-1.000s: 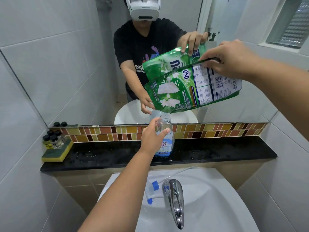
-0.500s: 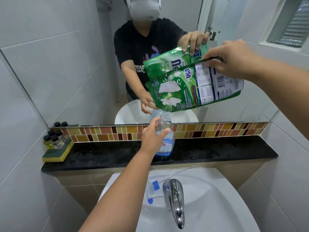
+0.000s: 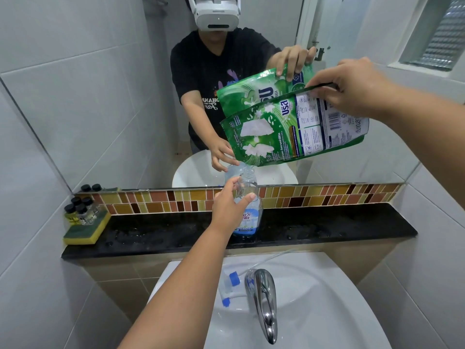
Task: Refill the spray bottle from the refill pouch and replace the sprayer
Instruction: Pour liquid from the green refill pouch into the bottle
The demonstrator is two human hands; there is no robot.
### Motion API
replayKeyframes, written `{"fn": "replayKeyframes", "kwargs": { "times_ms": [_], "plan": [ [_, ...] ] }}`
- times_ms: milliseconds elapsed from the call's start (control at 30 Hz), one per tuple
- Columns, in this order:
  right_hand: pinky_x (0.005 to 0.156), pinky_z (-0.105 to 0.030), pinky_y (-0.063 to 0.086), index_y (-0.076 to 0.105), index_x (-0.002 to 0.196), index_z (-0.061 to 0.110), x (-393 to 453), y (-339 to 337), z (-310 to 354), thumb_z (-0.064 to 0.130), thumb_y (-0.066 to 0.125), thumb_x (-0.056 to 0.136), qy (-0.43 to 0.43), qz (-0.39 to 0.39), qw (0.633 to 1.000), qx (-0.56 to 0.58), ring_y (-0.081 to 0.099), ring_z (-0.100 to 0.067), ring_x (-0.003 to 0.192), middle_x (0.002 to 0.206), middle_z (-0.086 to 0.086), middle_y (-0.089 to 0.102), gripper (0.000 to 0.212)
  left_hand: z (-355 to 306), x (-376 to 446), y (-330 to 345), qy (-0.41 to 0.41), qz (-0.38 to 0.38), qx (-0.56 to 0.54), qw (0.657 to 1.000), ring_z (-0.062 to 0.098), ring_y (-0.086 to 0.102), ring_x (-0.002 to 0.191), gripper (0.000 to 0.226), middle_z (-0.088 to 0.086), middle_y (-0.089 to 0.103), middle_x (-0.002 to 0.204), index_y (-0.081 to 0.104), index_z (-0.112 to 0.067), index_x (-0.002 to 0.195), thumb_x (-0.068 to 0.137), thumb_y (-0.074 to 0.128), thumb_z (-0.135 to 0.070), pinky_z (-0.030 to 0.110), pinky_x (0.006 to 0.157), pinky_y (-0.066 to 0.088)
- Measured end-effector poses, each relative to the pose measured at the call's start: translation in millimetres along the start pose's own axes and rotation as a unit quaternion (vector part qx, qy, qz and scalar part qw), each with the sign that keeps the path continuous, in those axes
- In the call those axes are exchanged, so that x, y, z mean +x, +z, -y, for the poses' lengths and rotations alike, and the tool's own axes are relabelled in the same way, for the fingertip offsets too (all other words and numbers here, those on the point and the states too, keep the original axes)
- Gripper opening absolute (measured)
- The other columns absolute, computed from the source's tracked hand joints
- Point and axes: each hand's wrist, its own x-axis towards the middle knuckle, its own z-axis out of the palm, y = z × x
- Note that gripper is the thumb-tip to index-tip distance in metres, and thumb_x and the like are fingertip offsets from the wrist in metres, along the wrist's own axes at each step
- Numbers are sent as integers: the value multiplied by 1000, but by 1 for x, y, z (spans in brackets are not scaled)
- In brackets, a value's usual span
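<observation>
A clear spray bottle [image 3: 249,215] with a blue label stands on the black ledge [image 3: 327,233], its neck uncapped. My left hand [image 3: 227,204] grips the bottle around its shoulder. My right hand [image 3: 352,89] holds the green refill pouch [image 3: 289,132] by its upper edge, tilted so its lower left corner sits right over the bottle's mouth. The white and blue sprayer [image 3: 230,285] with its thin tube lies on the basin rim beside the tap. I cannot tell whether liquid is flowing.
A chrome tap [image 3: 264,303] juts over the white basin [image 3: 327,311] below the ledge. At the ledge's left end a yellow-green sponge [image 3: 85,233] carries several small black-capped bottles [image 3: 80,210]. A mirror [image 3: 125,96] behind the ledge reflects the person and pouch.
The pouch has shifted slightly rightward and down over the bottle's mouth. My left hand stays on the bottle.
</observation>
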Motion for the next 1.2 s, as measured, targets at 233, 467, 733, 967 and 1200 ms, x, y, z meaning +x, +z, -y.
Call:
{"fn": "replayKeyframes", "kwargs": {
  "times_ms": [233, 467, 733, 967, 1200],
  "plan": [
    [74, -38, 33, 70, 108, 20, 0, 0, 2, 25, 58, 93, -2, -2, 1000, -1, 43, -22, 73, 68, 11, 45, 20, 0, 0, -1, 4, 1, -1, 1000, 9, 50, 118, 52, -7, 56, 131, 46, -37, 130, 85, 70, -41, 36, 92, 51],
    [79, -38, 31, 70, 107, 21, -2, 1, -2, 27, 57, 93, 1, 6, 1000, -4, 44, -24, 74, 67, 17, 42, 20, 0, -1, 0, 2, 0, -1, 1000, 9, 50, 117, 52, -8, 56, 130, 46, -38, 130, 84, 70, -42, 35, 90, 51],
    [76, -37, 30, 70, 107, 20, -4, 3, -5, 25, 57, 93, 8, 2, 1000, 6, 45, -24, 75, 66, 15, 46, 20, -3, -3, -1, -6, 2, -5, 1000, 7, 48, 115, 53, -9, 55, 130, 45, -39, 131, 84, 71, -42, 20, 76, 44],
    [73, -41, 38, 69, 112, 21, -15, 12, -4, 26, 56, 94, 56, 1, 998, 22, 46, -24, 76, 77, 2, 52, 23, -5, -4, -2, -15, 2, -4, 1000, 3, 45, 109, 55, -7, 52, 134, 44, -40, 132, 84, 71, -41, 14, 68, 38],
    [81, -49, 42, 69, 110, 20, -28, 29, -15, 19, 58, 92, 79, -2, 996, 52, 46, -22, 76, 73, 21, 44, 22, -6, -5, -2, -15, 3, 7, 1000, 7, 47, 111, 55, -6, 52, 134, 45, -37, 133, 84, 70, -41, 22, 75, 43]
  ]
}}
